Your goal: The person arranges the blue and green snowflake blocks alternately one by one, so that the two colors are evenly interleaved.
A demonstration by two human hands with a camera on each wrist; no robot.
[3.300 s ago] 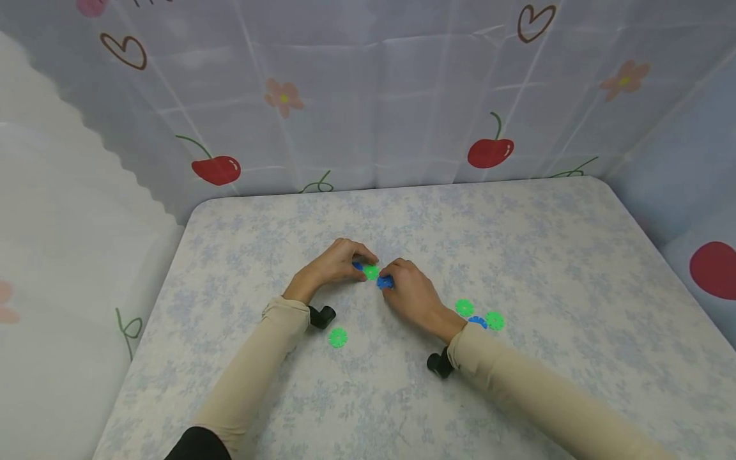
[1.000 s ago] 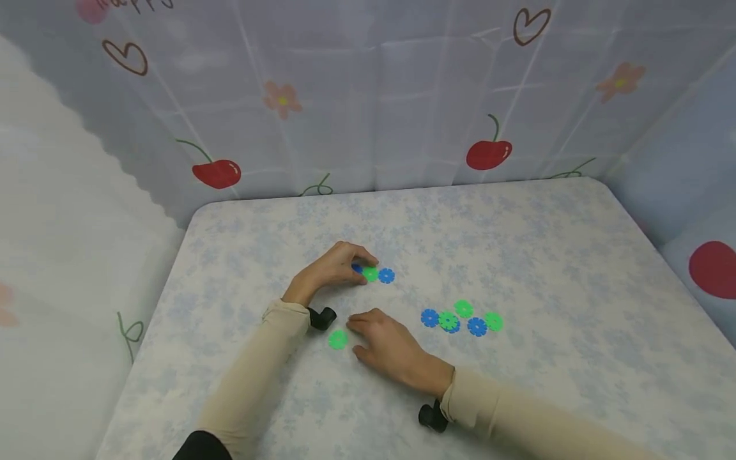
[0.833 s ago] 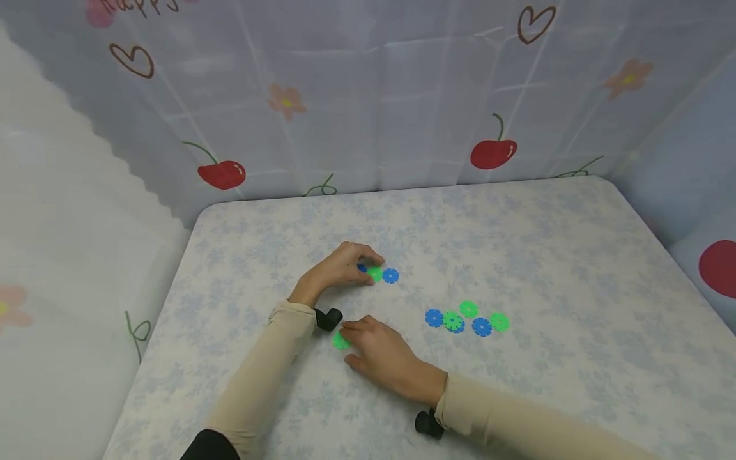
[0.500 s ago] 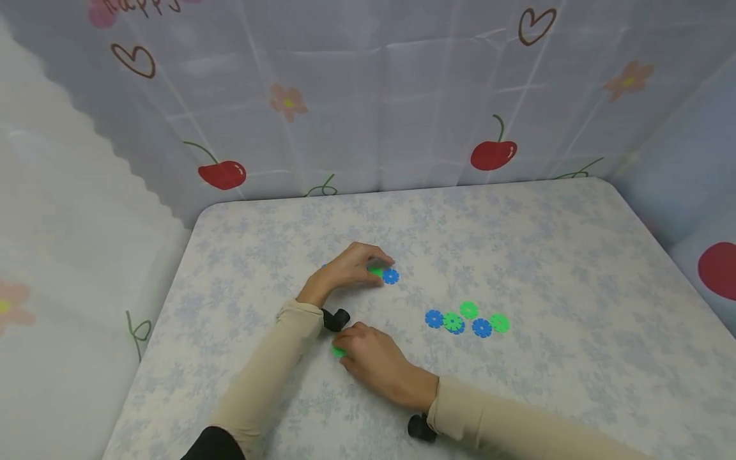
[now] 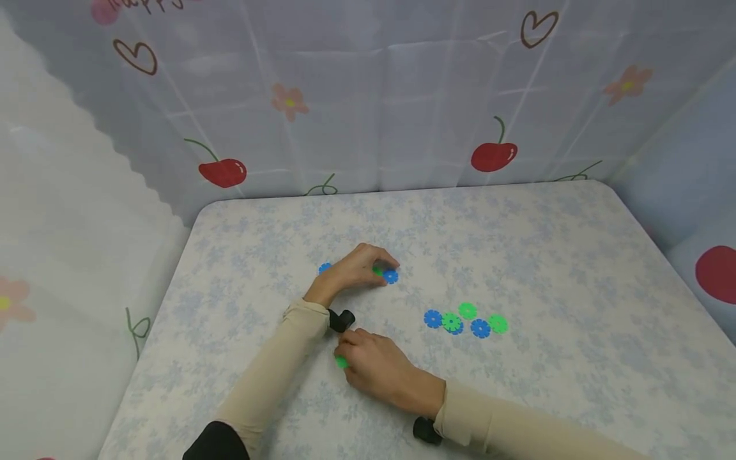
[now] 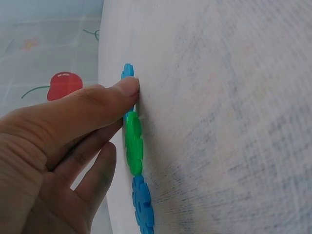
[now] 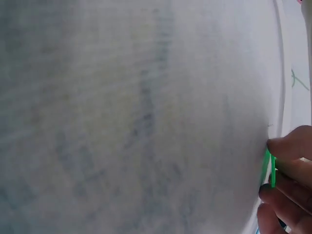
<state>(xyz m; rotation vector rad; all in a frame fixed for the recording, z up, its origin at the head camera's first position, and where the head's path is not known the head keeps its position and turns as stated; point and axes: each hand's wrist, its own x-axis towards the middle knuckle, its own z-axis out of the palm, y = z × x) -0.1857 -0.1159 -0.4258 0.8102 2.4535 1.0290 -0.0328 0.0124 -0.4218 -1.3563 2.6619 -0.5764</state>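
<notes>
Blue-and-green, the row (image 6: pixel 134 144) looked partly laid, your left fingers (image 6: pixel 127 87) pinching its right end, your right fingers (image 7: pixel 292 143) a green disc (image 5: pixel 342 362), with six loose discs (image 5: pixel 468 311) right of the row.

In the head view, five blue discs (image 5: pixel 433 319) and five green discs (image 5: pixel 498 324) can be counted, some partly covered; whether more are hidden by the left hand (image 5: pixel 358 268) cannot be told. With the right hand (image 5: pixel 376 367), two hands are shown, along with two sleeves (image 5: pixel 276 370), two wrist cameras (image 5: pixel 347 321) and one table (image 5: pixel 517 255). Two cherries (image 5: pixel 223 173), two hearts (image 5: pixel 137 57) and three flowers (image 5: pixel 290 102) are printed on the walls (image 5: pixel 402 76).
</notes>
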